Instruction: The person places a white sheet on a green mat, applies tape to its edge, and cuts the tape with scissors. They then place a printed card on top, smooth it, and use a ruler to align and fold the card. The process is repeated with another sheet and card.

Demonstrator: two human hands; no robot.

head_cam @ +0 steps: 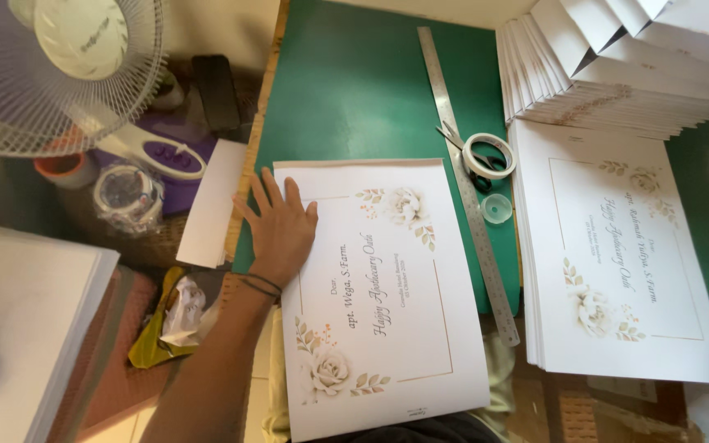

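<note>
The left hand (279,228) lies flat, fingers spread, gripping nothing, on the left edge of a printed white sheet (379,287) with rose corners, which lies on the green cutting mat (354,90). The right hand is out of view. At two o'clock of the hand a steel ruler (469,197) runs along the mat (scissors (463,152) and a tape roll (488,154) on it); at three o'clock beyond it sits a stack of printed sheets (617,271).

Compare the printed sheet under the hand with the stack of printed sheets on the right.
The single sheet lies alone on the green mat, with the left hand flat on its corner; the stack is many sheets deep and untouched. Their prints face opposite ways. Both are white with rose corners.
</note>
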